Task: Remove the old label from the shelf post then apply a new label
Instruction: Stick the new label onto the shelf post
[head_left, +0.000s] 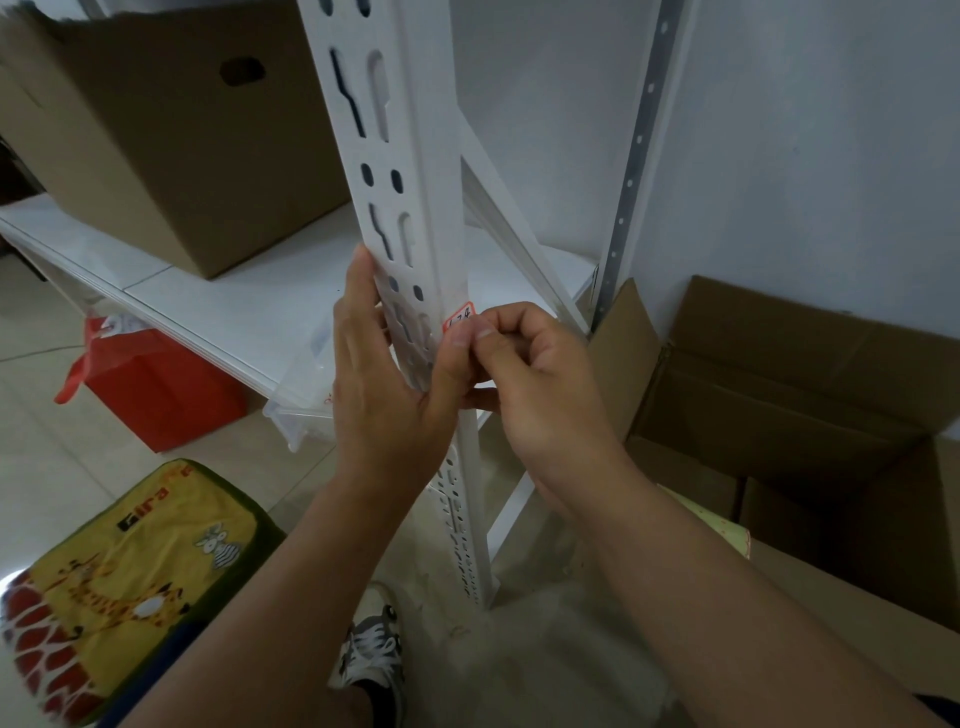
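The two bare arms are closest to us, reaching up from the bottom. Next comes the big white shelf post (415, 171), which stands tall and leans a little, full of slots and holes. Behind it sits a large brown box (156, 145) on the white shelf (249, 306), and an open brown box (810, 405) rests on the floor to the right. A yellow cushion (119, 571) with a giraffe picture lies low on the left, with dark letters too blurry to read.

The left hand (384, 395) wraps the post, fingers flat up its left side and thumb pressed at the label's lower edge. The right hand (530, 374) is curled, pinching at the same spot with thumb and finger.

The small label (459, 318) has a red border and sits on the post's right face, just above both thumbs. Its long side runs across the post. Both hands touch it; the peel would likely pull up and away. The handwriting looks like numbers, but I cannot read them surely.
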